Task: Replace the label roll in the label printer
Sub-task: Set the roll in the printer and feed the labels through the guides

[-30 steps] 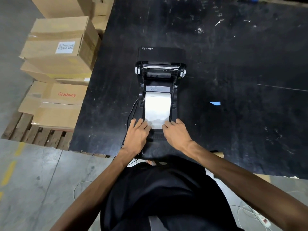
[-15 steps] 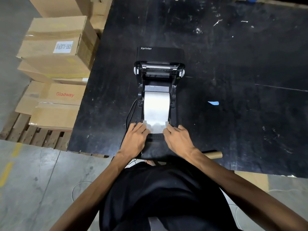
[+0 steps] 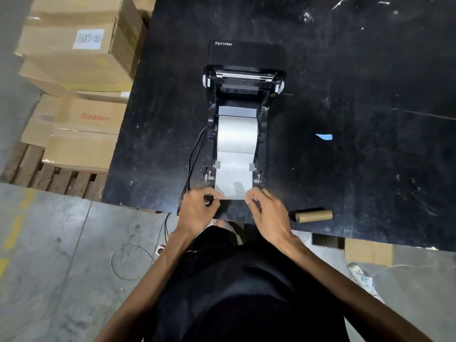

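A black Xprinter label printer (image 3: 246,55) stands on the black table with its lid swung open away from me. A white label roll (image 3: 237,133) sits in its bay between the side guides. The loose strip of labels (image 3: 233,176) runs from the roll toward me over the printer's front. My left hand (image 3: 198,211) pinches the strip's near left corner. The near right corner is pinched by my right hand (image 3: 267,215). An empty brown cardboard core (image 3: 312,215) lies on the table just right of my right hand.
The black table (image 3: 357,82) ends just in front of my body. Black cables (image 3: 195,166) run off the printer's left side to the floor. Cardboard boxes (image 3: 81,53) are stacked on a wooden pallet to the left. A blue scrap (image 3: 324,137) lies right of the printer.
Both hands drew back toward me from the paper guides, pulling more label strip out over the printer's front. The empty core has come into view at the right.
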Demonstrator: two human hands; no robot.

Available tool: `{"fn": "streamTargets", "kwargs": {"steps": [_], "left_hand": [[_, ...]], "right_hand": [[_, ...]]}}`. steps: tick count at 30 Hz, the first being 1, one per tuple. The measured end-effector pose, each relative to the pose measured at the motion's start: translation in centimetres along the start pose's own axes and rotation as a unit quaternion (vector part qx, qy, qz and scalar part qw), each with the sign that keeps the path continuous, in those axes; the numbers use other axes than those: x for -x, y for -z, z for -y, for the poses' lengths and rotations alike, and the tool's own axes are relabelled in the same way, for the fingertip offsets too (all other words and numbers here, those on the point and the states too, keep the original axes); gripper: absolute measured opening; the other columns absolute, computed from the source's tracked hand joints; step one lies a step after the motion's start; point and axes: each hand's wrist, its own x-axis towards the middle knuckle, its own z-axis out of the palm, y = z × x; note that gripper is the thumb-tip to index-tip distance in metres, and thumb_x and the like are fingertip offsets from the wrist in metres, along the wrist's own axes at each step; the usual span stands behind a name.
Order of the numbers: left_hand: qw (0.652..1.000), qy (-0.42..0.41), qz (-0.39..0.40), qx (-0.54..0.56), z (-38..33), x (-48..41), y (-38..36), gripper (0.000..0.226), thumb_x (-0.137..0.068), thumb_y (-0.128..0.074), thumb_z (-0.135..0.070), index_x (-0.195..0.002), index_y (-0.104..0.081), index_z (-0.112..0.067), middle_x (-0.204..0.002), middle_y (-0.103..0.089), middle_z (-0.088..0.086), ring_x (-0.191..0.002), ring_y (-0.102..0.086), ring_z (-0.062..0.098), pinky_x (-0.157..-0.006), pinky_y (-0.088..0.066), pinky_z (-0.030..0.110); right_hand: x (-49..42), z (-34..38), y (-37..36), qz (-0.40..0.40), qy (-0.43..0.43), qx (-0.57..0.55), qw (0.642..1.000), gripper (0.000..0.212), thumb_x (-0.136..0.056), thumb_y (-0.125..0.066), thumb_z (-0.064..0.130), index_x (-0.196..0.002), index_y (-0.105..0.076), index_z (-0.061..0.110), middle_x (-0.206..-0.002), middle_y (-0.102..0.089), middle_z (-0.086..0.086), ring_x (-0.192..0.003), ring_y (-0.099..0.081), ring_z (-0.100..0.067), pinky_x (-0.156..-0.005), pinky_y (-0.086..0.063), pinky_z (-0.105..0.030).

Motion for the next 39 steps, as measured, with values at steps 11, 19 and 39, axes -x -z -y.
{"fn": "streamTargets", "kwargs": {"steps": [11,19,39], "left_hand": [[0.963,0.167,-0.069,0.198,0.3,-1.6,-0.9,0.030,-0.077,-0.084,0.006,-0.073,-0.065,-0.018,-0.063,-0.066,-0.004,-0.057,-0.062,0.002,-0.082,-0.056,0.027],[0.974,0.145,-0.076,0.156,1.7,-1.0,-1.3,0.011,-0.078,-0.086,-0.006,-0.072,-0.077,-0.009,-0.095,-0.073,-0.018,-0.087,-0.066,-0.008,-0.078,-0.043,-0.003],[0.987,0.130,-0.033,0.086,2.3,0.9,-1.1,0.023,-0.080,-0.081,-0.004,-0.102,-0.079,-0.011,-0.076,-0.077,-0.005,-0.061,-0.067,-0.004,-0.067,-0.049,0.003]], "right_hand": [[-0.1,-1.3,-1.1,-0.040,-0.211,-0.262,0.941,0.031,-0.084,-0.076,0.047,-0.081,-0.077,0.017,-0.072,-0.076,0.007,-0.068,-0.073,-0.009,-0.065,-0.057,-0.020],[-1.6,-0.9,-0.7,-0.039,-0.336,-0.395,0.854,0.013,-0.079,-0.087,0.016,-0.086,-0.075,0.016,-0.072,-0.077,0.003,-0.058,-0.071,-0.007,-0.054,-0.052,-0.013],[0.4,-1.6,-0.6,0.001,-0.268,-0.248,0.931,0.010,-0.083,-0.082,0.014,-0.092,-0.080,0.014,-0.081,-0.079,0.003,-0.060,-0.071,-0.004,-0.059,-0.050,-0.009]]}}
